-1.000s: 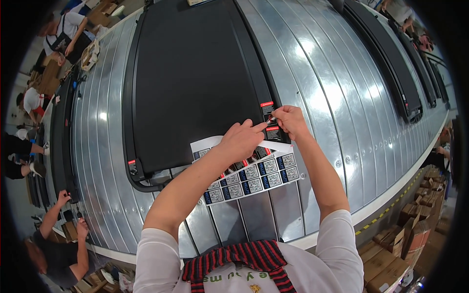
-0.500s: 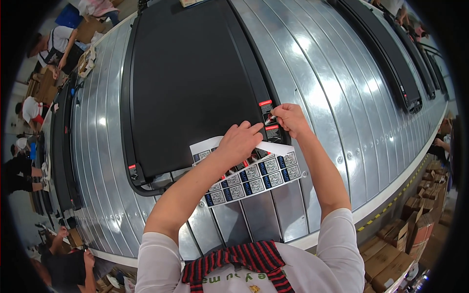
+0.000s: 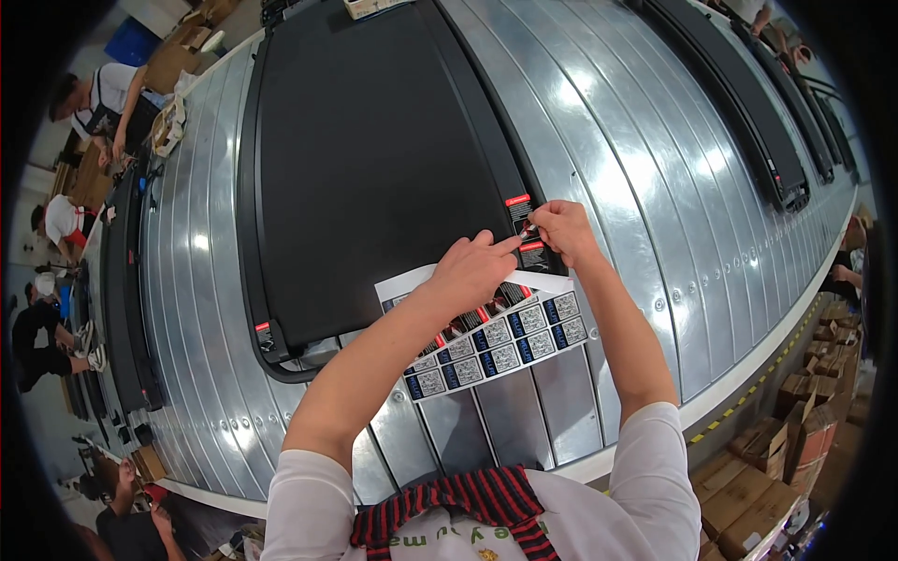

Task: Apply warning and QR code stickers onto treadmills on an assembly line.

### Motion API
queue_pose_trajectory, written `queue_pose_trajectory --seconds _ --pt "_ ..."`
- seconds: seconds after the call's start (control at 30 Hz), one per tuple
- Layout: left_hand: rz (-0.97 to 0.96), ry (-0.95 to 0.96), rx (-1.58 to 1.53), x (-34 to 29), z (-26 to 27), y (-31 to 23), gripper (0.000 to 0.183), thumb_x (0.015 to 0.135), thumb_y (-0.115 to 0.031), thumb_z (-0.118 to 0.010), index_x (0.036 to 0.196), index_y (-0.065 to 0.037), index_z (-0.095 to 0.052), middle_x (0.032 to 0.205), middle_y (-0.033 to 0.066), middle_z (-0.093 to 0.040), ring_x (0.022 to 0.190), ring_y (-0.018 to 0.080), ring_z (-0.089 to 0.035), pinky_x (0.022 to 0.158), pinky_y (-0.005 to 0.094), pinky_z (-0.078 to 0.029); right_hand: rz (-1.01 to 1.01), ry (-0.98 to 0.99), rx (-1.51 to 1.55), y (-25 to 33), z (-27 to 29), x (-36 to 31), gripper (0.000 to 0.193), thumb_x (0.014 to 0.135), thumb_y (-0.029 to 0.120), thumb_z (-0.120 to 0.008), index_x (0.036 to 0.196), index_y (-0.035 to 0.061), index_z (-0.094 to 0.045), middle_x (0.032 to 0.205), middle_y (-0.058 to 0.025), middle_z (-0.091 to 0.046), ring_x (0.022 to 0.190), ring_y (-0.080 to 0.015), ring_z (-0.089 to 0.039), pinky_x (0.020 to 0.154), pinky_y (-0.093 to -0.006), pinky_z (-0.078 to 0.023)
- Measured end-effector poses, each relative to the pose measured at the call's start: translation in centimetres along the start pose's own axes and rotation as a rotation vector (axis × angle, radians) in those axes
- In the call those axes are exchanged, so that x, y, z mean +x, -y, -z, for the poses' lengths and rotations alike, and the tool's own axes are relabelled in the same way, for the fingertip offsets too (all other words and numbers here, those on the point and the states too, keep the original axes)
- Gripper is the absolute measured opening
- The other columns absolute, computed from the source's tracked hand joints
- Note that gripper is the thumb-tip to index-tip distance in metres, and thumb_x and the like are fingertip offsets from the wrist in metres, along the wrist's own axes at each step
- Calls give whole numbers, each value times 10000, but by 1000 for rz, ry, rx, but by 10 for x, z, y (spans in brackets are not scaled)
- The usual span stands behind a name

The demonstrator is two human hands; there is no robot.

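Note:
My right hand [image 3: 564,229] is closed in a pinch at the right edge of a black, white and red warning sticker [image 3: 517,208] on the side rail of a black treadmill deck [image 3: 374,159]. The index finger of my left hand [image 3: 474,266] reaches to the lower part of that sticker, just above a second red-topped label [image 3: 532,254]. Under my left hand hangs a sheet of stickers [image 3: 499,360], printed in blue, white and red, with a white edge curled up. The hand appears to grip the sheet, its thumb hidden. Another small label [image 3: 263,329] sits at the deck's left corner.
The deck lies on a shiny metal slat conveyor [image 3: 617,187]. More black decks [image 3: 720,93] lie to the right and another [image 3: 126,280] to the left. Co-workers [image 3: 112,103] stand along the left side. Cardboard boxes [image 3: 748,496] are stacked at lower right. A tray [image 3: 369,7] rests at the deck's far end.
The view has shifted slightly, moving the deck and both hands a little to the right in the picture. My hands stay at the same sticker. Co-workers on the left have changed posture.

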State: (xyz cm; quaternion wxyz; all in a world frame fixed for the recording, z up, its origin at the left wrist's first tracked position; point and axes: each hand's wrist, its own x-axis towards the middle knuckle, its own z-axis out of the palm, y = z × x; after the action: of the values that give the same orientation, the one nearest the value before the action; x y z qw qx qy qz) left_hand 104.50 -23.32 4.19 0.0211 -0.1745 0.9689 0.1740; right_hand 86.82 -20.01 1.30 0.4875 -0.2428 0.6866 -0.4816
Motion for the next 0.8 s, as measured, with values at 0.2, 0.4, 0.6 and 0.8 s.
queue_pose_trajectory --seconds 0.2,0.4,0.6,0.8 --pt "-32 -69 -10 -1 -5 3 108 651 -41 -585 758 -51 -566 1219 19 -476 869 209 -483 704 330 -439 25 -30 -15 -3 -1 1 75 690 39 -573 666 -30 -558 487 -32 -491 371 -75 -411 322 -217 -278" --pt "-41 -85 -38 0 -5 2 86 653 -39 -574 738 -47 -565 1206 19 -488 853 218 -486 696 334 -440 65 -54 -73 -2 -3 1 77 683 38 -567 660 -35 -564 488 -40 -499 395 -86 -446 360 -228 -333" --pt "5 -36 -28 0 -7 4 103 664 -47 -576 768 -49 -571 1228 13 -469 877 219 -477 709 348 -435 298 -108 -752 7 -9 -3 215 682 141 -655 756 -36 -559 615 -84 -554 541 -164 -529 485 -291 -425" --pt "40 25 -17 -1 -3 3 94 711 -90 -578 800 -61 -580 1244 1 -455 903 222 -467 744 359 -426 395 -233 -1247 14 -1 2 857 582 464 -725 1171 -46 -367 1159 -228 -445 1060 -302 -463 810 -409 -428"
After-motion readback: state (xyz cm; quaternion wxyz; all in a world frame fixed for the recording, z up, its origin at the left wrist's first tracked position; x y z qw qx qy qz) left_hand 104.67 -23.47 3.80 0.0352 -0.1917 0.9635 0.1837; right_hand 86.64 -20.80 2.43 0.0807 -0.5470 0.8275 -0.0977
